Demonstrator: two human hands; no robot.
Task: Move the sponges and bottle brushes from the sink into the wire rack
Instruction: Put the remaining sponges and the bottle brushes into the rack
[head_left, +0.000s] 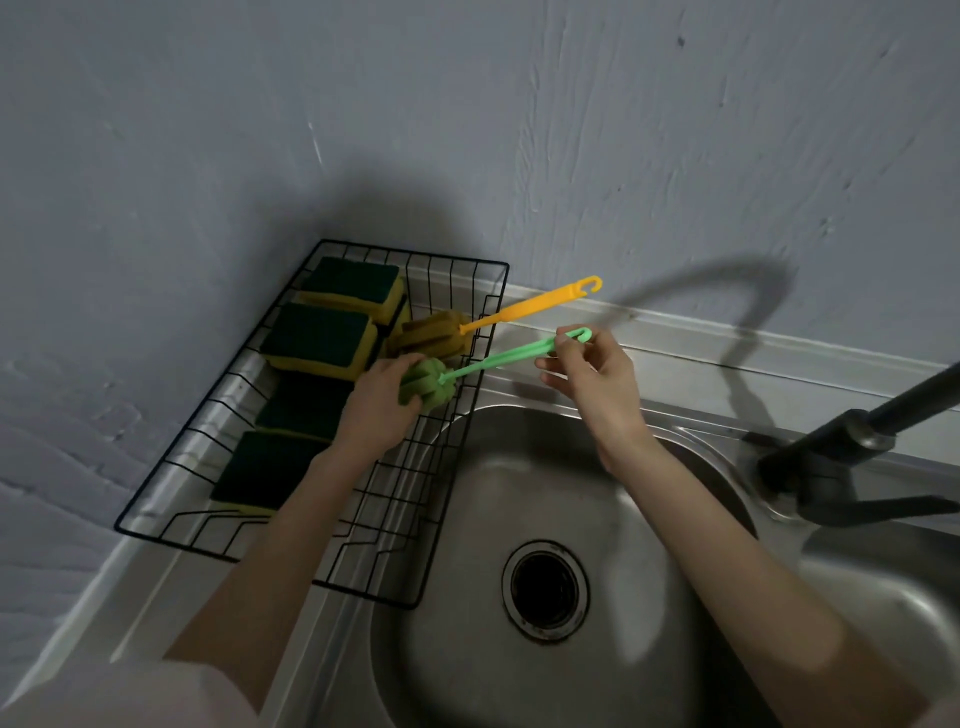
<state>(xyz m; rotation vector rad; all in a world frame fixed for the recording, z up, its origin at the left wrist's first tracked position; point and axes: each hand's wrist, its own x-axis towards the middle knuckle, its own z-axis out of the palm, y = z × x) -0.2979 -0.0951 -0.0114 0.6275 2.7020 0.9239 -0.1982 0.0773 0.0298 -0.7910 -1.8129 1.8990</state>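
Note:
A black wire rack (447, 499) stands on the drainboard left of the steel sink (519, 467). Several yellow sponges with dark green tops (318, 332) lie in it in a row. An orange bottle brush (530, 307) rests with its foam head in the rack and its handle over the rack's right rim. My left hand (379, 405) grips the foam head of a green bottle brush (498, 358) inside the rack. My right hand (592, 379) pinches that brush's handle near its hooked end, above the sink's back rim.
A dark faucet (852, 452) rises at the right of the sink. The drain (544, 583) sits in the basin's middle. A grey wall runs behind the rack and counter.

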